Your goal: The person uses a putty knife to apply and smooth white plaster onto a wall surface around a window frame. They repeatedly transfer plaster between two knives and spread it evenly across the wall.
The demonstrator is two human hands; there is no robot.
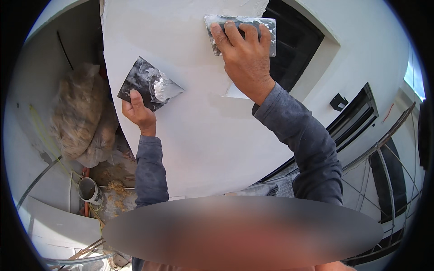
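Observation:
My left hand (139, 113) grips a dark square plate (140, 77) smeared with white paste, a thicker dollop near its right side. At upper centre my right hand (246, 63) is closed on a flat rectangular trowel (270, 44), also streaked white, over the pale wall (190, 135) beside a dark opening (294, 45). Whether the trowel touches the wall is hard to tell. Slightly darker patches show on the wall below the two tools.
Bulging clear plastic sacks (77, 113) and a grey bucket (90, 192) stand at left among hoses and debris. At right are a dark narrow window (357, 113), a small black wall box (338, 101) and metal railing (380, 171). A blurred oval hides the lower centre.

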